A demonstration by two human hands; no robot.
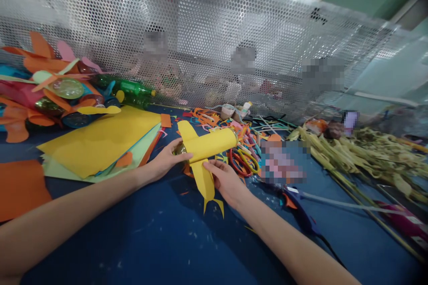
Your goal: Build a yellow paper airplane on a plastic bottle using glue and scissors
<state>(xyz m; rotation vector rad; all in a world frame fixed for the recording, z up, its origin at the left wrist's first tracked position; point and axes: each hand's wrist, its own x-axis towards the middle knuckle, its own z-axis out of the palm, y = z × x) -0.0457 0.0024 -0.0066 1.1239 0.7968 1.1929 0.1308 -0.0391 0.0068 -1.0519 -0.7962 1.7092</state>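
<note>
A model airplane (pixel 214 144), a plastic bottle wrapped in yellow paper, is held above the blue table. One yellow wing (pixel 187 132) points away from me, the other toward me. My left hand (pixel 171 156) is closed around the bare, clear end of the bottle, thumb on the yellow wrap. With thumb and fingers, my right hand (pixel 227 180) pinches the near wing (pixel 203 180) close to the body. Yellow paper scraps (pixel 214 208) lie just below that wing. Scissors (pixel 245 162) with red and yellow handles rest beyond my right hand.
Colored paper sheets (pixel 100 142) and a pile of bottle airplanes (pixel 50 89) fill the left. A dark blue glue gun (pixel 301 211) with a glue stick lies right, near dried husks (pixel 361 156). Paper scraps (pixel 207 118) litter the back, before a perforated metal screen (pixel 207 22).
</note>
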